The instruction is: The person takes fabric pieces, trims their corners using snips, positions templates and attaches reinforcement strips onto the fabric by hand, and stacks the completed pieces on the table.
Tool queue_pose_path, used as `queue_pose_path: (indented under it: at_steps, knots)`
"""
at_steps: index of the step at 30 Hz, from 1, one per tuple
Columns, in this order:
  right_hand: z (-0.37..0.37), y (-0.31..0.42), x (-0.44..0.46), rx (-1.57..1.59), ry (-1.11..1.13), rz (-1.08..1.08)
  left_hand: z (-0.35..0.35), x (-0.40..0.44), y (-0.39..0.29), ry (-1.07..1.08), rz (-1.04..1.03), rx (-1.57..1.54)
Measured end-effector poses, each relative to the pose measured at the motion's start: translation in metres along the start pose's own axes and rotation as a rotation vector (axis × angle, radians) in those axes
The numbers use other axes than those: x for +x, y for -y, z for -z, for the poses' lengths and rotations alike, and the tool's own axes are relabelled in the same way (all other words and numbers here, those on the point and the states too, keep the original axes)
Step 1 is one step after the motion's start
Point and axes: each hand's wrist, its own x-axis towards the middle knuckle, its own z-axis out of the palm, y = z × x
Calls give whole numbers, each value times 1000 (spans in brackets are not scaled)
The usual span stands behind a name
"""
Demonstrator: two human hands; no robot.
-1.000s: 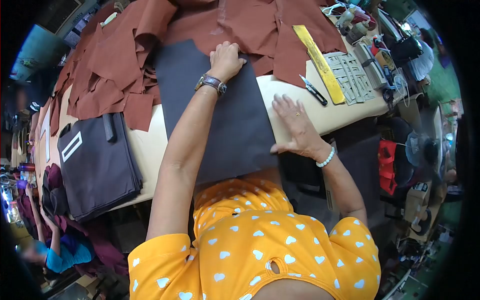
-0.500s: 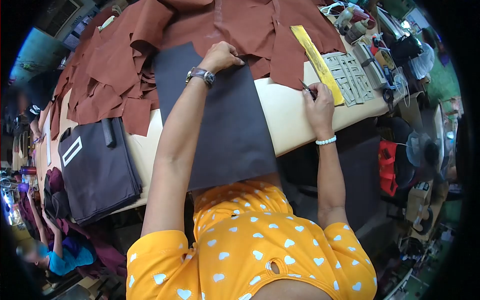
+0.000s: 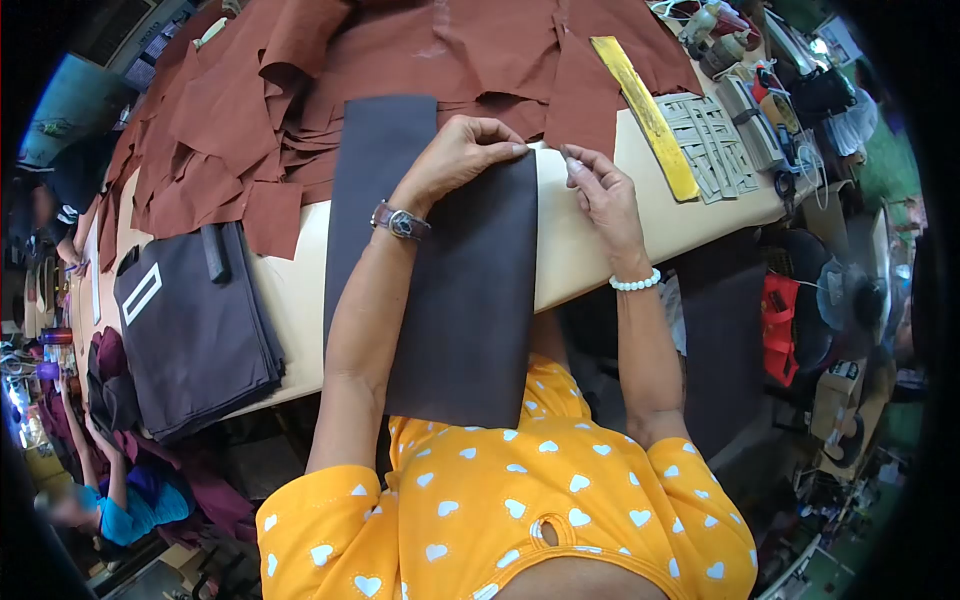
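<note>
Dark sheet (image 3: 465, 290), one: we list it on the work table (image 3: 575, 245) in front of the body, upper end over the reddish-brown cloth (image 3: 400, 60), lower end past the table's front edge and over the lap.
Left hand (image 3: 455, 160), one: thumb and forefinger clamped on the sheet, at its upper right corner.
Right hand (image 3: 607, 205), one: just beyond the sheet's right edge, fingers bent, thumb near forefinger; we cannot tell whether they grip anything.
Containers: bottles (image 3: 724, 54), grouped at the table's far right, contents too small for us to read; red bag (image 3: 778, 330), off the table to the right, inside hidden from us; cardboard box (image 3: 838, 392), lower down on that side, contents likewise unclear.
Edges and room: we note a wide strip of pale tabletop from the sheet's right edge to the yellow ruler (image 3: 645, 118), with the right hand above it; beyond the ruler, close beside it, pale strips (image 3: 706, 148). Left of the sheet, a narrower strip of tabletop, then the dark stack (image 3: 205, 340), bearing a white frame (image 3: 142, 293) and reaching the front edge.
</note>
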Motion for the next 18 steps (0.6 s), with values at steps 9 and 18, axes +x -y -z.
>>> queue_pose_path:
  at_steps: [9,18]
  knots:
    - [-4,6,-10,109,129,-17,-10,-9,6,48,59,-197]
    - [-3,8,-8,103,133,8,-18,-11,3,37,30,-313]
